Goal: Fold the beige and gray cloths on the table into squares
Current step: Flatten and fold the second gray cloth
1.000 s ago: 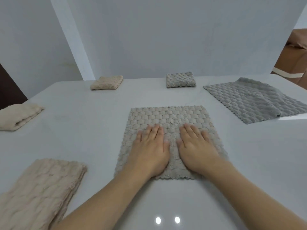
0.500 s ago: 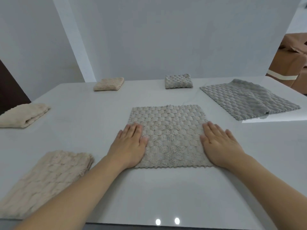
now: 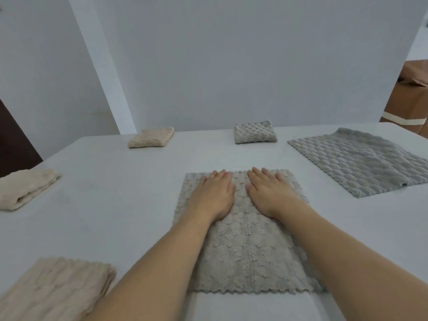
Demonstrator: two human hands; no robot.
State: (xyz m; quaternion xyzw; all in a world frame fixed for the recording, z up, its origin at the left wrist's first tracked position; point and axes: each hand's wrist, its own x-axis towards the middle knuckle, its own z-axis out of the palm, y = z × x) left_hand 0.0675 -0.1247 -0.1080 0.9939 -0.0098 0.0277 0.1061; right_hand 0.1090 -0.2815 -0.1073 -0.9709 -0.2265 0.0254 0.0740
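A gray textured cloth (image 3: pixel 245 253) lies flat on the white table (image 3: pixel 115 193) straight in front of me. My left hand (image 3: pixel 214 195) and my right hand (image 3: pixel 269 193) press flat on its far part, side by side, fingers straight and reaching the far edge. A larger gray cloth (image 3: pixel 361 161) lies spread out at the right, with one corner doubled over. A small folded gray square (image 3: pixel 254 132) and a folded beige square (image 3: pixel 151 137) sit at the back. A loosely folded beige cloth (image 3: pixel 53 290) lies at the near left.
Another folded beige cloth (image 3: pixel 24 187) lies by the table's left edge. A white wall rises behind the table. Brown furniture (image 3: pixel 410 98) stands past the right back corner. Bare tabletop stretches between the cloths.
Both hands have moved from the cloth's side edges to its middle and slid forward to its far edge. The view has dipped closer to the table.
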